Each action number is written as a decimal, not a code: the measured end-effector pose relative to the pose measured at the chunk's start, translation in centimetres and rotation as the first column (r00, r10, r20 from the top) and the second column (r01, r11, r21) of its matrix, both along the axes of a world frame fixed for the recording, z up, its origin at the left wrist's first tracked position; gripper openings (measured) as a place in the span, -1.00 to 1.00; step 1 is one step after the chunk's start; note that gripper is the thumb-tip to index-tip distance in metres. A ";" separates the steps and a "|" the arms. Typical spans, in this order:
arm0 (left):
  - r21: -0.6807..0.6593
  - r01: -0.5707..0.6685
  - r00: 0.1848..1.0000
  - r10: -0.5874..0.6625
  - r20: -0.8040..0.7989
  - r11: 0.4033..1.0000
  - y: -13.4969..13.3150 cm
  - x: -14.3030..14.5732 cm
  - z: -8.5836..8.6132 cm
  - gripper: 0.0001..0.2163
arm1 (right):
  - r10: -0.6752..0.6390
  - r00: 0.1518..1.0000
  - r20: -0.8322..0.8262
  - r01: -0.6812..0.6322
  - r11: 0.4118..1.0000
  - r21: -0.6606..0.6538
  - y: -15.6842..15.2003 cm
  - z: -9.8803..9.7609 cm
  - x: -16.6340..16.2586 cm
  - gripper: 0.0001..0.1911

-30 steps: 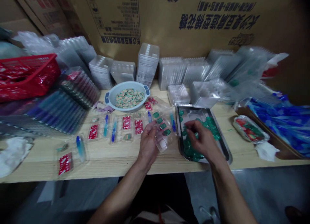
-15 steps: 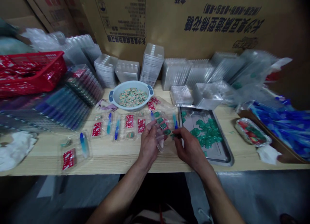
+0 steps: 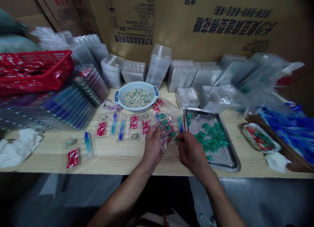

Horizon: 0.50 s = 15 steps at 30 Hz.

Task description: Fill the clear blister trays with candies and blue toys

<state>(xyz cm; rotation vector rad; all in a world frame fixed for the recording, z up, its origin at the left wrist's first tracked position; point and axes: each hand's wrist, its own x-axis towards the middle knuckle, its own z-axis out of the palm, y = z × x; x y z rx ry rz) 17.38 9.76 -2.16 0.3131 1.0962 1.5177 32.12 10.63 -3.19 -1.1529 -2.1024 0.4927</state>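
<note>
My left hand (image 3: 154,143) is closed on a clear plastic tray (image 3: 164,142) above the table. Several green pieces (image 3: 167,128) sit in a row of its small hollows. Just to the right, my right hand (image 3: 192,151) pinches a small green piece (image 3: 175,140) between thumb and fingers, close to the tray's lower end. Beside that hand lies a metal tray (image 3: 222,158) with a heap of green pieces (image 3: 214,137). Filled clear packs with red sachets (image 3: 134,122) and blue sticks (image 3: 121,130) lie to the left and behind.
A pale blue bowl (image 3: 119,104) of small wrapped pieces stands behind the packs. Stacked clear trays (image 3: 158,65) line the cardboard wall. A red basket (image 3: 64,68) rests at left on stacked packs. On the right are a foil dish (image 3: 276,146) and a box of blue sticks (image 3: 294,132).
The view has shifted slightly, so the table's contents appear further right. Both hands keep nearly the same pose, the right one still pinching a green piece by the clear tray.
</note>
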 end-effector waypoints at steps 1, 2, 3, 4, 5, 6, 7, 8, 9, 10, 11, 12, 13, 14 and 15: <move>0.002 0.002 1.000 -0.002 0.006 1.000 0.0 -0.1 0.0 -0.68 | 0.011 1.000 0.000 -0.011 1.000 0.004 0.0 0.0 0.0 -0.87; 0.005 0.007 1.000 -0.007 0.012 1.000 -0.1 -0.1 0.0 -0.69 | 0.020 1.000 -0.005 -0.020 1.000 0.004 0.0 -0.1 0.0 -0.87; 0.009 0.014 1.000 -0.014 0.020 1.000 -0.1 -0.2 0.0 -0.70 | 0.028 1.000 -0.011 -0.028 1.000 0.002 0.0 -0.2 0.0 -0.87; 0.012 0.023 0.999 -0.023 0.032 1.000 -0.1 -0.3 0.0 -0.70 | 0.031 0.999 -0.014 -0.031 1.000 -0.002 0.0 -0.3 0.0 -0.87; 0.016 0.031 0.998 -0.032 0.046 0.999 -0.1 -0.4 0.0 -0.71 | 0.028 0.999 -0.016 -0.028 1.000 -0.006 0.0 -0.4 0.0 -0.87; 0.022 0.038 0.997 -0.039 0.063 0.999 -0.1 -0.4 0.0 -0.71 | 0.022 1.000 -0.018 -0.022 1.000 -0.011 -0.1 -0.5 0.0 -0.87; 0.027 0.042 0.996 -0.044 0.082 0.999 -0.1 -0.5 0.0 -0.71 | 0.016 1.000 -0.023 -0.017 1.000 -0.017 -0.1 -0.5 0.0 -0.87; 0.028 0.040 0.994 -0.043 0.101 0.999 -0.1 -0.6 0.0 -0.71 | 0.007 0.999 -0.035 -0.008 1.000 -0.021 -0.2 -0.5 0.0 -0.87; 0.025 0.035 0.992 -0.037 0.118 0.999 0.0 -0.6 0.1 -0.71 | -0.003 0.999 -0.052 0.002 1.000 -0.019 -0.2 -0.4 0.0 -0.87; 0.016 0.027 0.991 -0.029 0.133 1.000 0.0 -0.6 0.1 -0.71 | -0.011 0.997 -0.071 0.010 1.000 -0.006 -0.3 -0.2 0.1 -0.85; 0.002 0.019 0.989 -0.020 0.146 1.000 0.0 -0.6 0.2 -0.72 | -0.011 0.997 -0.081 0.013 1.000 0.023 -0.5 0.0 0.1 -0.83; -0.013 0.015 0.987 -0.013 0.158 1.000 0.0 -0.6 0.3 -0.72 | -0.005 0.997 -0.080 0.010 0.997 0.070 -0.6 0.2 0.2 -0.79; -0.025 0.011 0.986 -0.007 0.168 1.000 0.0 -0.6 0.5 -0.73 | 0.003 0.998 -0.063 0.005 0.991 0.134 -0.8 0.4 0.3 -0.75; -0.031 0.011 0.984 -0.005 0.177 0.999 -0.1 -0.6 0.6 -0.73 | 0.012 0.999 -0.030 -0.006 0.979 0.204 -1.0 0.5 0.4 -0.70; -0.031 0.012 0.983 -0.006 0.186 0.999 -0.1 -0.6 0.8 -0.73 | 0.017 1.000 0.015 -0.020 0.962 0.271 -1.1 0.5 0.5 -0.66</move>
